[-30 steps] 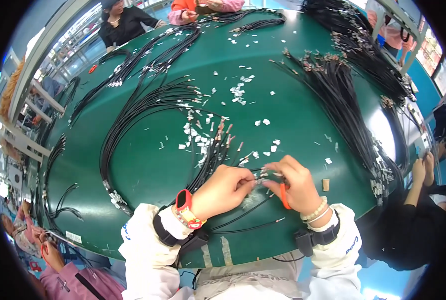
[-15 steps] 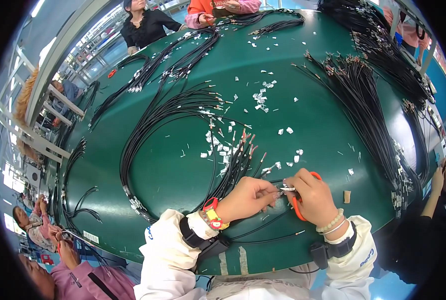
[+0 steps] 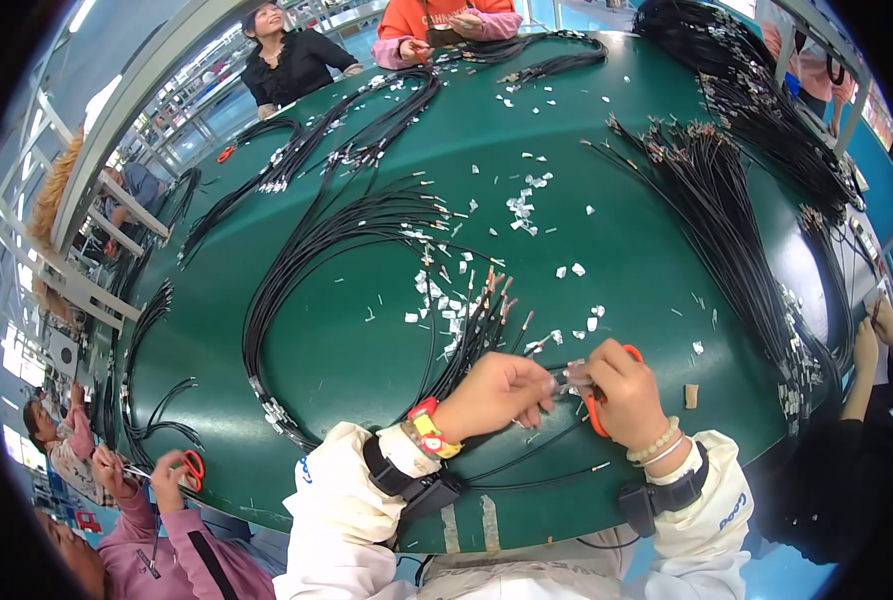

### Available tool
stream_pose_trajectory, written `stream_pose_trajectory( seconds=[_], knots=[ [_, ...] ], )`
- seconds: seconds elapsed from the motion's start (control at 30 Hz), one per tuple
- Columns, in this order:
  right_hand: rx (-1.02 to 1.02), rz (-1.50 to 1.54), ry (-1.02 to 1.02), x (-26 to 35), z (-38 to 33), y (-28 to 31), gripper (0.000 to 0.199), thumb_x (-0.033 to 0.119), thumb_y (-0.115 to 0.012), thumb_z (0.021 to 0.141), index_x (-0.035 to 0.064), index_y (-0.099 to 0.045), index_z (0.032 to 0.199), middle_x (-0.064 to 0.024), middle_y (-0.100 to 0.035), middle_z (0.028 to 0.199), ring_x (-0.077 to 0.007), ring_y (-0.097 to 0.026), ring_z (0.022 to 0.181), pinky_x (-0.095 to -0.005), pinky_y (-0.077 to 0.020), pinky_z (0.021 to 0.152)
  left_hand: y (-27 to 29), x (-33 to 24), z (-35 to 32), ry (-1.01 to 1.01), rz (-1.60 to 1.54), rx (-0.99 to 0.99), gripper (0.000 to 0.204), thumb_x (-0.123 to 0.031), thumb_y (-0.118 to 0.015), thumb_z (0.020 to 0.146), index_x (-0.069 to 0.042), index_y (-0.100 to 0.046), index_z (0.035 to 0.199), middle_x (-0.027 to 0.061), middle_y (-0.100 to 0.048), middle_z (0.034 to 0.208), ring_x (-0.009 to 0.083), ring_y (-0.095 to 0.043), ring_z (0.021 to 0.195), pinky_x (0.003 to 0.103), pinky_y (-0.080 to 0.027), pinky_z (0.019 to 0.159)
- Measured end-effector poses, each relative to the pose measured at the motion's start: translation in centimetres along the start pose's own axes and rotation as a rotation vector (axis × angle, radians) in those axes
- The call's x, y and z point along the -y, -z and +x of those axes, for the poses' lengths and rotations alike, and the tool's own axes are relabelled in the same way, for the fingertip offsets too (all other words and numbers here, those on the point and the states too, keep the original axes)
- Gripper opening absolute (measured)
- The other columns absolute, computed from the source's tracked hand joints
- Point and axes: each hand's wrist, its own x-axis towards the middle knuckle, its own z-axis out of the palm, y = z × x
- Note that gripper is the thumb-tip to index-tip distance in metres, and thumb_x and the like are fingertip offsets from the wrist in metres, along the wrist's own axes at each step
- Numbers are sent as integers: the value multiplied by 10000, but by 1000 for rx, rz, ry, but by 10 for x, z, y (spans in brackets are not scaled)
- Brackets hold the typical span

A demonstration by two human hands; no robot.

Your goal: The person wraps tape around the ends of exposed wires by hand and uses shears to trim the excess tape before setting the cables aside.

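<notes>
Near the front of the green table, my left hand (image 3: 499, 393) is closed in a pinch on the end of a thin black cable. My right hand (image 3: 625, 400) is closed on orange-handled scissors (image 3: 596, 412), one loop showing beside the fingers and another above them. Its fingertips and the short blades meet the cable end just right of my left fingers; this spot is partly blurred. Left of my left hand lies a bundle of black cables (image 3: 470, 335) with stripped reddish tips. A loose black cable (image 3: 552, 478) runs below both hands.
A curved black cable bundle (image 3: 257, 330) lies to the left, a long straight bundle (image 3: 717, 205) to the right. White scraps (image 3: 522, 208) are scattered over the green table (image 3: 607, 250). A small tan piece (image 3: 692, 396) lies at right. Co-workers sit around the edge, one with orange-handled scissors (image 3: 195, 470).
My two hands stay close together, with small shifts at the fingertips around the cable end. At lower left, a co-worker in pink has raised a hand with scissors.
</notes>
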Motion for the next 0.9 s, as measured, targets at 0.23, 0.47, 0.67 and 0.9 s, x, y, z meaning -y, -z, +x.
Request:
stream_pose_trajectory(
  seconds=[0.23, 0.47, 0.67, 0.9],
  knots=[
    [-25, 692, -302, 2, 10, -3, 74, -44, -587, 724, 20, -552, 736, -10, -502, 713, -69, -440, 603, -198, -355, 540, 10, -12, -10, 66, -379, 173, 191, -151, -503, 870, 29, -557, 906, 76, -607, 728, 71, -527, 502, 175, -427, 464],
    [-143, 810, -507, 5, 12, 1, 51, 0, -591, 754, 15, -577, 800, 6, -480, 700, -61, -418, 615, -200, -348, 545, 9, -16, -10, 2, -431, 217, 132, -96, -495, 862, 22, -556, 871, 110, -597, 689, 86, -512, 456, 180, -392, 417],
    [-96, 919, -452, 13, 13, 11, 65, -4, -579, 763, 21, -586, 823, 10, -485, 710, -52, -417, 629, -189, -345, 555, 9, -10, -9, -6, -367, 113, 82, -65, -549, 826, 16, -552, 827, 96, -598, 687, 87, -534, 469, 171, -391, 413],
    [-63, 787, -330, 10, 12, 8, 47, 6, -590, 764, 19, -574, 806, 7, -468, 685, -51, -388, 595, -195, -325, 528, 2, -15, -10, 4, -205, 7, 81, -33, -592, 789, 22, -543, 824, 75, -591, 628, 93, -554, 469, 164, -388, 397]
  ],
)
